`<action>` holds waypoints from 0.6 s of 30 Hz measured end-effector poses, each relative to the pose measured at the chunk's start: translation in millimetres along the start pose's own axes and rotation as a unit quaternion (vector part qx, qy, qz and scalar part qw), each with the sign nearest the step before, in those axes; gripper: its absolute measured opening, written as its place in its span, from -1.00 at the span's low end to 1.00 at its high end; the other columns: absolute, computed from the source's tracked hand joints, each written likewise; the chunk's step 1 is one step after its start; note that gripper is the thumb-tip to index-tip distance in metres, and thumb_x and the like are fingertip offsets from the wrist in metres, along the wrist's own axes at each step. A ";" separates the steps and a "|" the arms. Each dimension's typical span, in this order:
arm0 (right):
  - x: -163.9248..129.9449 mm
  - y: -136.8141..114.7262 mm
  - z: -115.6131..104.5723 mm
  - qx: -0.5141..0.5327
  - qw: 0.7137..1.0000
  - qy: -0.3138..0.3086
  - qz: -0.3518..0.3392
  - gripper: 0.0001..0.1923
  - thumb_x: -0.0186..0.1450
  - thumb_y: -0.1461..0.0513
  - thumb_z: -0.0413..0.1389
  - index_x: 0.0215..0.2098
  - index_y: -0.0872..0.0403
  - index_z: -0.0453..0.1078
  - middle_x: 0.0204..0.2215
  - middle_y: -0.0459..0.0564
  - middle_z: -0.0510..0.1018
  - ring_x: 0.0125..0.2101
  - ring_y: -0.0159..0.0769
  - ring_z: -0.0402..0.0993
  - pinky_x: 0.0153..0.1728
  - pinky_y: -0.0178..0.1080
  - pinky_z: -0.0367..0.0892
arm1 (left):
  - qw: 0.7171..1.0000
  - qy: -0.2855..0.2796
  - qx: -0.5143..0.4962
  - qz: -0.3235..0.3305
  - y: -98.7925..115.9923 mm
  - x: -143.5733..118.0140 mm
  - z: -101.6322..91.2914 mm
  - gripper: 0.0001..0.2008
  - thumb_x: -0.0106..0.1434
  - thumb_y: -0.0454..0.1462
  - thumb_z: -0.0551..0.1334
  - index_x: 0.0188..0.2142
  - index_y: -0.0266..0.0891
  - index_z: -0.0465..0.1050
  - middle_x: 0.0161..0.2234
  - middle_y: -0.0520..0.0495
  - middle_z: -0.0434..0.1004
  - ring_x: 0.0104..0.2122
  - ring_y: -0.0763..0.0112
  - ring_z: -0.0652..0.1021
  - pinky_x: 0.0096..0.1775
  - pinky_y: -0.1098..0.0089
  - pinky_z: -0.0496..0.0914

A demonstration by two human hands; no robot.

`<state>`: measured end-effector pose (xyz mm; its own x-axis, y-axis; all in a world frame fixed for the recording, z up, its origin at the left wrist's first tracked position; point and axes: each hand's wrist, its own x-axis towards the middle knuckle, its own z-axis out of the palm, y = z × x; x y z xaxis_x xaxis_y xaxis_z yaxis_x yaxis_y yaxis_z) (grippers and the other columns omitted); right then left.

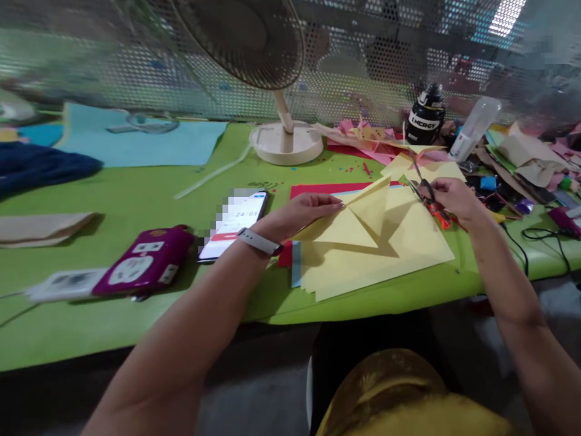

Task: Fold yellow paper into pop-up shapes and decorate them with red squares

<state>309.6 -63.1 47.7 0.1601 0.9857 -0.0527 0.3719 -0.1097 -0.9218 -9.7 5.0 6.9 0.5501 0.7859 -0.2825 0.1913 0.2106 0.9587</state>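
L hand (318, 210): fingertips pinched on folded yellow paper (370, 212), at its upper L edge. R hand (455, 197): fingers closed round handles of scissors (426, 191), blades parted. Legible text: black bottle (425, 121), white band, reads "ENERGY"; phone (238, 227), L of L wrist, shows "24:03", part of screen pixelated. Purple unit (149, 257) w/ white labels: text too blurred to read. Containers: black bottle upright, opaque, contents hidden; clear bottle (479, 124) near it, tilted, w/ small label, contents can't be told. Position: folded yellow paper is held btwn L fingertips & scissors, over stack of yellow sheets (417, 248); blades sit R of the fold, apart from it in this view. Red sheet (318, 189) & blue sheet (296, 266) protrude under stack, on green table cover (272, 297)
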 end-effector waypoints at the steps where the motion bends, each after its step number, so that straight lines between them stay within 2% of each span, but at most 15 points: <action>1: -1.5 -1.4 1.1 0.008 1.000 -0.017 0.009 -0.56 0.01 -0.05 0.45 -0.51 0.09 0.45 -0.58 -0.07 0.52 -0.69 -0.54 0.24 -0.70 -0.40 0.18 | 1.000 -0.003 0.009 0.005 0.8 -1.0 0.3 -0.86 0.10 -0.17 0.44 -0.35 -0.15 0.64 -0.42 -0.01 0.64 -0.48 0.47 0.53 -0.37 0.47 0.42; 5: -11.4 -11.1 6.7 0.097 0.988 -0.114 0.024 -0.56 0.08 -0.08 0.39 -0.44 0.12 0.50 -0.51 -0.05 0.55 -0.66 -0.55 0.29 -0.67 -0.42 0.25 | 0.999 -0.004 0.023 0.024 1.6 -2.5 -0.2 -0.80 0.06 -0.13 0.46 -0.34 -0.14 0.64 -0.36 -0.02 0.66 -0.43 0.43 0.54 -0.37 0.49 0.42; 7: -13.3 -13.5 5.9 0.105 0.988 -0.115 0.021 -0.57 0.10 -0.07 0.38 -0.42 0.12 0.49 -0.49 -0.06 0.56 -0.66 -0.55 0.29 -0.65 -0.42 0.27 | 0.999 -0.002 0.032 0.032 -0.4 -0.4 -1.3 -0.77 0.05 -0.11 0.46 -0.32 -0.13 0.65 -0.33 -0.03 0.67 -0.38 0.41 0.55 -0.33 0.47 0.43; 9: -9.0 -11.2 0.6 0.067 0.994 -0.081 0.016 -0.57 0.08 -0.06 0.40 -0.44 0.12 0.48 -0.51 -0.06 0.56 -0.68 -0.55 0.29 -0.66 -0.41 0.27 | 0.998 -0.002 0.055 0.039 -3.8 3.5 -2.3 -0.76 0.03 -0.09 0.46 -0.32 -0.14 0.65 -0.32 -0.04 0.68 -0.36 0.40 0.55 -0.30 0.47 0.42; 11: 2.3 -4.3 -8.6 -0.010 1.000 -0.018 0.009 -0.58 0.07 -0.04 0.42 -0.49 0.11 0.45 -0.58 -0.07 0.53 -0.69 -0.52 0.29 -0.66 -0.39 0.24 | 0.995 -0.008 0.090 0.038 -7.8 7.8 -2.9 -0.76 0.03 -0.09 0.46 -0.33 -0.14 0.66 -0.33 -0.03 0.68 -0.37 0.39 0.54 -0.32 0.48 0.41; 13: 18.8 4.7 -18.4 -0.121 0.991 0.052 0.006 -0.59 0.11 -0.01 0.40 -0.56 0.10 0.40 -0.66 -0.08 0.46 -0.69 -0.47 0.31 -0.64 -0.37 0.23 | 0.991 -0.024 0.126 0.034 -11.6 11.3 -2.8 -0.75 0.03 -0.09 0.45 -0.33 -0.14 0.67 -0.35 -0.04 0.68 -0.40 0.37 0.53 -0.36 0.48 0.39; 15: 37.1 13.0 -25.3 -0.254 0.964 0.078 0.029 -0.59 0.23 0.02 0.31 -0.60 0.11 0.40 -0.70 -0.05 0.44 -0.65 -0.38 0.38 -0.58 -0.32 0.26 | 0.987 -0.035 0.151 0.041 -14.9 13.5 -2.4 -0.74 0.05 -0.07 0.43 -0.30 -0.14 0.67 -0.37 -0.04 0.68 -0.43 0.36 0.52 -0.40 0.47 0.38; 18: 60.8 21.5 -28.1 -0.431 0.897 0.099 0.018 -0.62 0.29 0.05 0.22 -0.55 0.13 0.47 -0.64 0.03 0.49 -0.49 -0.23 0.50 -0.40 -0.25 0.33 | 0.979 -0.029 0.191 0.070 -18.0 14.8 -2.1 -0.70 0.09 -0.05 0.39 -0.24 -0.13 0.66 -0.37 -0.03 0.67 -0.44 0.36 0.53 -0.42 0.47 0.37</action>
<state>353.0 -9.2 35.5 0.3136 0.9468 0.0718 0.9184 -0.2833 -0.2761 -6.7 14.1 -14.4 0.6354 0.7553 -0.1605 0.3947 -0.1391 0.9082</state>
